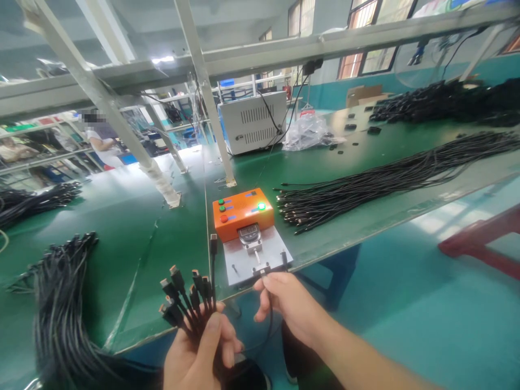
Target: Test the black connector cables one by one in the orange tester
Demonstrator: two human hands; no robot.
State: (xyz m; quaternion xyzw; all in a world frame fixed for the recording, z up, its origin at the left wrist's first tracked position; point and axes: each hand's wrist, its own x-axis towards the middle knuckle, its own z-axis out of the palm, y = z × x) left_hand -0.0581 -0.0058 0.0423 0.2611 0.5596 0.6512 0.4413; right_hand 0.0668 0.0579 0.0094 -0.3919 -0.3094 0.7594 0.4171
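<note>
My left hand [205, 346] is closed around a bunch of black cables [190, 292] whose plug ends fan upward, one standing higher than the rest. Between thumb and fingers, my right hand [284, 300] pinches a single black cable [270, 319] close to its plug. That plug is at the small metal fixture [260, 269] on the front of a metal plate [233, 262]; whether it is fully seated I cannot tell. Behind the fixture is a digital gauge [249, 234], set against an orange box [244, 214] with a lit green light and several buttons.
Long black cables [365, 184] lie across the green table [162, 254] to the right, with a darker pile behind. Another cable bundle [65, 292] hangs over the left edge. A white metal case [255, 122], plastic bag [309, 131] and frame posts [207, 97] stand at the back.
</note>
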